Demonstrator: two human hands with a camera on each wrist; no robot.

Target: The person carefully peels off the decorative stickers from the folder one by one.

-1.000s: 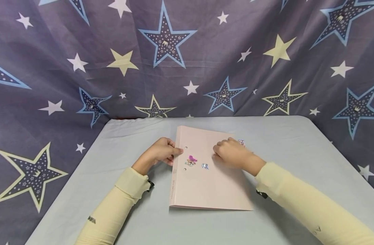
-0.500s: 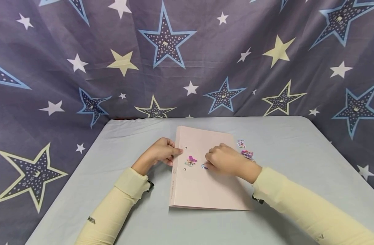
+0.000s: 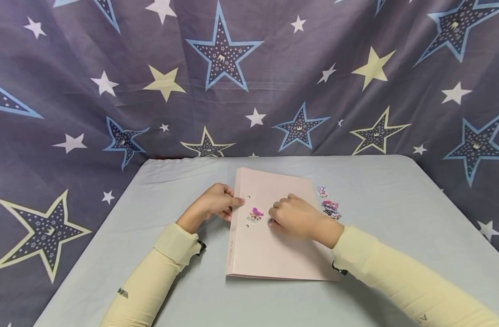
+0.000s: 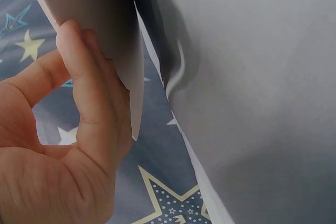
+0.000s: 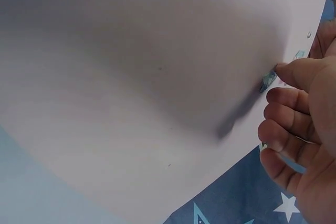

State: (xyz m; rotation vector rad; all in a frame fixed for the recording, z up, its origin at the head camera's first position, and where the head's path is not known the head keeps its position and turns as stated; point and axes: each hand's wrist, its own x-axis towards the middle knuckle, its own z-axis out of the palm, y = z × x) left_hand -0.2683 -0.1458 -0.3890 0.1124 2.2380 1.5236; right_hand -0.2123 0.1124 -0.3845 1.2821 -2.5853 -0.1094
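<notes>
A pale pink file folder [image 3: 292, 259] lies tilted on the grey-covered table, its printed spine to the left. My left hand [image 3: 216, 201] grips the spine edge, thumb on top; in the left wrist view its fingers [image 4: 100, 93] lie along the folder. Over the cover, my right hand [image 3: 296, 217] pinches a small blue sticker [image 5: 269, 81] at the thumb tip, the other fingers curled; its index fingertip is hidden. In the head view the hand covers most of this sticker. A magenta-and-pale sticker [image 3: 255, 214] sits between two metal rivets near the spine.
Several colourful stickers [image 3: 331, 210] lie in a small heap on the table [image 3: 380, 195] to the folder's right. A purple-and-white sticker [image 3: 322, 191] lies just beyond that heap. A star-patterned cloth [image 3: 249, 100] hangs behind and beside the table.
My right hand has moved left and slightly nearer over the cover, reaching the blue sticker and uncovering the stickers at the right. The left hand and folder have stayed in place.
</notes>
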